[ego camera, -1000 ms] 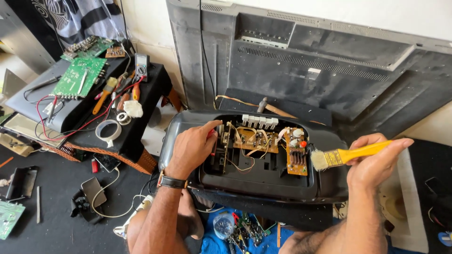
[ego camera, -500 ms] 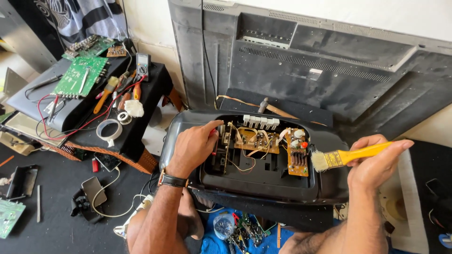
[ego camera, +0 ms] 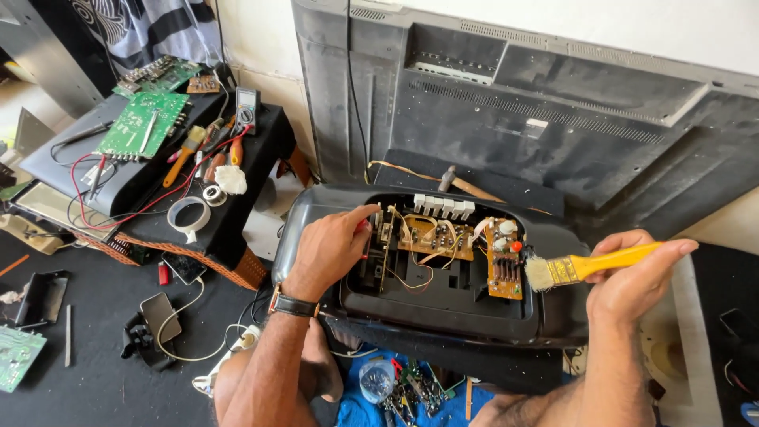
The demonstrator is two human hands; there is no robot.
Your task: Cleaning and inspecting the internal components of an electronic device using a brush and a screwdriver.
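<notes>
An opened black plastic device housing (ego camera: 316, 207) rests on my lap with brown circuit boards (ego camera: 433, 236) and wires showing inside. My left hand (ego camera: 330, 247), with a watch on the wrist, grips the housing's left inner edge next to an upright board. My right hand (ego camera: 636, 278) holds a yellow-handled paintbrush (ego camera: 589, 265). Its pale bristles touch the right edge of a small brown board (ego camera: 504, 269) with a red part on it.
A large grey TV back panel (ego camera: 553, 119) leans against the wall behind. A low black table (ego camera: 237, 205) at left carries green circuit boards (ego camera: 144, 125), a multimeter, screwdrivers and tape rolls. Loose parts lie on the dark floor; small tools sit on blue cloth (ego camera: 371, 407) below.
Almost nothing moved. The brush stays at the right-hand board and my left hand stays on the housing's edge.
</notes>
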